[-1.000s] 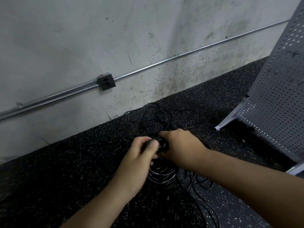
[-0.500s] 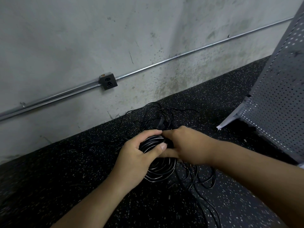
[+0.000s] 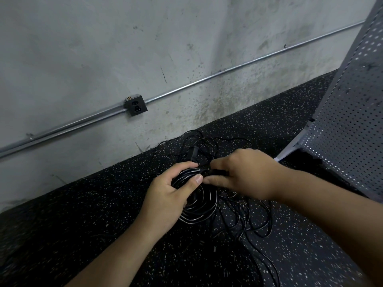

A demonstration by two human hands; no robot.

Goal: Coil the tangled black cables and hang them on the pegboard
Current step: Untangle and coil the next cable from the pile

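Two bare hands meet low over a black speckled rubber floor (image 3: 83, 214), at a coil of black cable (image 3: 199, 210). The upper part of the coil is gripped by the left hand (image 3: 167, 195): its fingers are curled over the loops from the far side and its thumb is pressed on their near side. The lower loops spill out beneath that hand and lie on the floor between the two wrists. The right hand (image 3: 242, 175) is held just beside the left, and a black cable end (image 3: 217, 172) is pinched between its curled fingers and outstretched thumb, right at the top of the coil. The two thumb tips are close together, but whether they touch cannot be told. Beyond the hands, a loose tangle (image 3: 207, 141) of thin black cable with a plug (image 3: 193, 153) in it is spread on the floor near a stained concrete wall (image 3: 103, 48). More strands are trailed under the right forearm. A grey pegboard (image 3: 350, 121) is stood at the right, well apart from the coil. A metal conduit (image 3: 207, 78) and a socket box (image 3: 135, 105) are fixed to the wall
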